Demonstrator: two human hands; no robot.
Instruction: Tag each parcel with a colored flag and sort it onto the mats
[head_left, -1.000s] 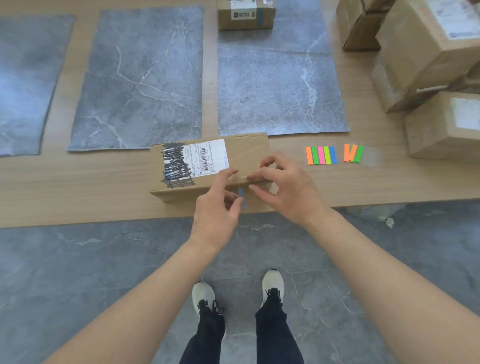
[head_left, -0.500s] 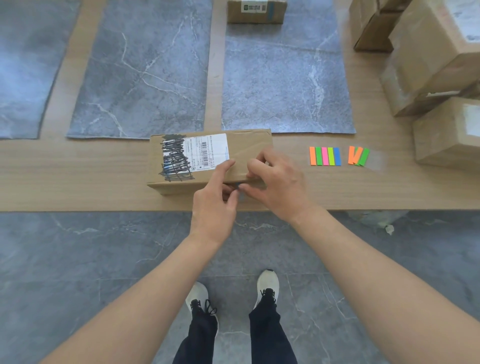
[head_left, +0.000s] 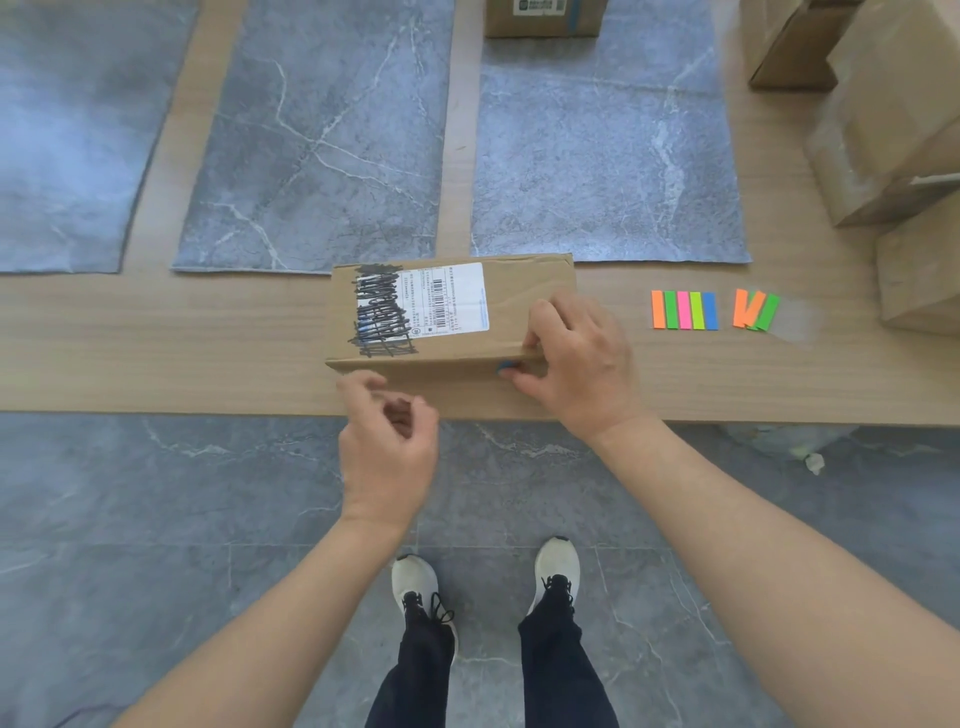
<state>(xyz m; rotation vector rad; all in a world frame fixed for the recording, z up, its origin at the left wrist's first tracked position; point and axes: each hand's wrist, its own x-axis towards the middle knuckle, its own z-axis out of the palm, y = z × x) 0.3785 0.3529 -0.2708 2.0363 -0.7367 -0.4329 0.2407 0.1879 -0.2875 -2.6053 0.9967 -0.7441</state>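
A brown cardboard parcel (head_left: 511, 296) with a scribbled-over white label (head_left: 447, 304) lies on the wooden table near its front edge. My right hand (head_left: 576, 364) holds the parcel's near right edge, fingers on top and thumb on the front face. A small blue flag (head_left: 503, 367) shows on that face by the thumb tip. My left hand (head_left: 389, 441) hovers off the parcel's front left, fingers loosely curled, holding nothing. Loose colored flags (head_left: 684, 310) lie in a row to the right, with a few more (head_left: 756, 310) beside them.
Three grey marble-pattern mats lie behind the parcel: left (head_left: 62, 135), middle (head_left: 322, 145), right (head_left: 608, 156). Another parcel (head_left: 543, 18) sits at the right mat's far end. Stacked cardboard parcels (head_left: 893, 119) fill the table's right side. The table edge (head_left: 156, 410) runs just before my feet.
My left hand has let go near the flag and pulled back to the left, off the parcel. My right hand stays on the near right edge, thumb at the blue flag.
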